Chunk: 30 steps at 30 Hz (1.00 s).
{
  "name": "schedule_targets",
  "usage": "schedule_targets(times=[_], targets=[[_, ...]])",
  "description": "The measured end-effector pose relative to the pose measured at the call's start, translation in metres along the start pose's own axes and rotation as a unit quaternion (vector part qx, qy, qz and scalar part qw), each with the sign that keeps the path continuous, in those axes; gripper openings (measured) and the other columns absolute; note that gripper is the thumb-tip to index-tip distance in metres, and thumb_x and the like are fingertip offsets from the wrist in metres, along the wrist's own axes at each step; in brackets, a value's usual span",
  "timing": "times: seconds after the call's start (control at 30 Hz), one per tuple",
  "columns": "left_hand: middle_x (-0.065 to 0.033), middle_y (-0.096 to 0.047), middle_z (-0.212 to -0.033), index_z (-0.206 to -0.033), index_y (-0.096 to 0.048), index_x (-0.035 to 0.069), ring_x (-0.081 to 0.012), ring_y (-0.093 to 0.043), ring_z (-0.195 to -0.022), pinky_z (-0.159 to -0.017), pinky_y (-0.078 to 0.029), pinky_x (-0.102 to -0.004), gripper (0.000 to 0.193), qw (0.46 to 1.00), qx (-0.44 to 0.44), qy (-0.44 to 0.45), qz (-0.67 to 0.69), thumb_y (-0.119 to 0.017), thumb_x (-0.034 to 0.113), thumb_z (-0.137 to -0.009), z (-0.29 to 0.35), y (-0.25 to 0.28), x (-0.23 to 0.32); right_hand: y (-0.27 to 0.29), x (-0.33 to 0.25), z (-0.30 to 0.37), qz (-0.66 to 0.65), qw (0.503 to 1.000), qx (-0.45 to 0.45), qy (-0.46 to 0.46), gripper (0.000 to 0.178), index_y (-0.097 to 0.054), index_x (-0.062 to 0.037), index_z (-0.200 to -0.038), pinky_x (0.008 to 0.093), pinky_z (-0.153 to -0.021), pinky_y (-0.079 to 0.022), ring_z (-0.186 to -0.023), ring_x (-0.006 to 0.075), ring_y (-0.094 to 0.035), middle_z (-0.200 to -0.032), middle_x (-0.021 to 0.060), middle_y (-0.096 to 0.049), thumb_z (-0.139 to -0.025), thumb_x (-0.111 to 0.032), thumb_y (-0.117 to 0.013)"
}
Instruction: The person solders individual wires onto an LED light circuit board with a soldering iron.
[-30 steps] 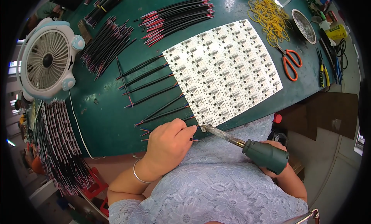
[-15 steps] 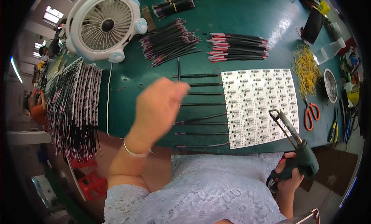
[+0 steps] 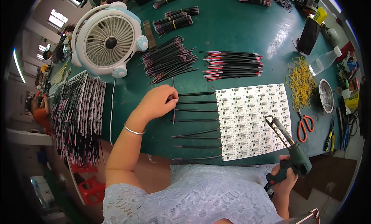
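At the far left ends of the black wires (image 3: 197, 94), my left hand (image 3: 157, 102) is closed, thumb and fingers pinched on a black wire. Which wire is partly hidden by the fingers. One loose wire (image 3: 173, 116) lies crosswise under that hand. Several wires run left from the edge of a white circuit board panel (image 3: 253, 121) with rows of small parts. My right hand (image 3: 285, 179) grips a dark green soldering gun (image 3: 296, 159) by its handle, its metal tip over the panel's lower right area.
Two piles of cut wires (image 3: 234, 65) lie beyond the panel. A white fan (image 3: 106, 42) stands at the far left, near wired panels (image 3: 79, 115). On the right are yellow bands (image 3: 300, 83), a metal bowl (image 3: 326, 95), orange-handled scissors (image 3: 305, 127), pliers (image 3: 329, 139) and a clear bottle (image 3: 326, 61).
My left hand has reached farther away to the upper wire ends, and its fingers now show pinched there. The view has shifted. My right hand still holds the soldering gun over the panel.
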<state>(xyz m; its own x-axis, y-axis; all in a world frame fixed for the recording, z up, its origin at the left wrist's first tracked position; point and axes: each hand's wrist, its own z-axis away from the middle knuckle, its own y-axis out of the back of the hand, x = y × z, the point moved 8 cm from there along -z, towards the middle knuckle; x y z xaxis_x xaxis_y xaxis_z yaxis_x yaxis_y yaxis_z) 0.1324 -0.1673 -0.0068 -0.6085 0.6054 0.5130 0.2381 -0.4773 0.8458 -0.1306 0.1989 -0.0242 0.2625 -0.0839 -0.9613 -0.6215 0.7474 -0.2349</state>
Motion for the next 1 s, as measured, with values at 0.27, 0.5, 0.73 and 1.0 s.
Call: schedule_targets(times=[0.27, 0.5, 0.73, 1.0], targets=[[-0.0117, -0.058, -0.084, -0.093, -0.055, 0.005, -0.0281, -0.059, -0.077, -0.069, -0.048, -0.0369, 0.018, 0.992, 0.114, 0.051, -0.008, -0.057, -0.003, -0.076, 0.000, 0.024, -0.007, 0.004, 0.001, -0.016, -0.008, 1.000, 0.001, 0.004, 0.050, -0.053, 0.0087, -0.110, 0.0276, -0.048, -0.047, -0.054, 0.0155, -0.057, -0.100, 0.0168, -0.061, -0.083, -0.033, -0.060], [-0.0126, -0.059, -0.098, -0.108, -0.057, 0.005, -0.0295, -0.059, -0.090, -0.083, -0.048, -0.0388, 0.031, 0.985, 0.123, 0.030, -0.117, -0.067, 0.009, -0.079, -0.063, 0.062, -0.030, 0.004, -0.008, -0.024, -0.037, 0.999, 0.017, 0.024, 0.051, -0.050, 0.0086, -0.116, 0.0298, -0.049, -0.049, -0.056, 0.0182, -0.059, -0.102, 0.0196, -0.060, -0.082, -0.029, -0.061], [-0.0142, -0.062, -0.104, -0.112, -0.061, 0.004, -0.0326, -0.057, -0.099, -0.092, -0.044, -0.0408, 0.037, 0.967, 0.173, -0.157, -0.101, -0.068, 0.011, -0.076, -0.144, 0.041, 0.055, 0.009, -0.001, -0.032, -0.060, 0.998, 0.032, 0.001, 0.056, -0.046, 0.0068, -0.122, 0.0313, -0.050, -0.049, -0.056, 0.0197, -0.059, -0.105, 0.0211, -0.059, -0.081, -0.028, -0.061], [-0.0137, -0.061, -0.095, -0.110, -0.063, 0.005, -0.0323, -0.057, -0.096, -0.087, -0.047, -0.0401, 0.033, 0.976, 0.024, -0.175, -0.130, -0.066, 0.010, -0.077, -0.208, -0.048, 0.141, 0.004, -0.008, -0.043, -0.063, 0.998, 0.002, 0.025, 0.056, -0.045, 0.0063, -0.124, 0.0311, -0.048, -0.049, -0.055, 0.0199, -0.059, -0.105, 0.0223, -0.059, -0.082, -0.028, -0.059]])
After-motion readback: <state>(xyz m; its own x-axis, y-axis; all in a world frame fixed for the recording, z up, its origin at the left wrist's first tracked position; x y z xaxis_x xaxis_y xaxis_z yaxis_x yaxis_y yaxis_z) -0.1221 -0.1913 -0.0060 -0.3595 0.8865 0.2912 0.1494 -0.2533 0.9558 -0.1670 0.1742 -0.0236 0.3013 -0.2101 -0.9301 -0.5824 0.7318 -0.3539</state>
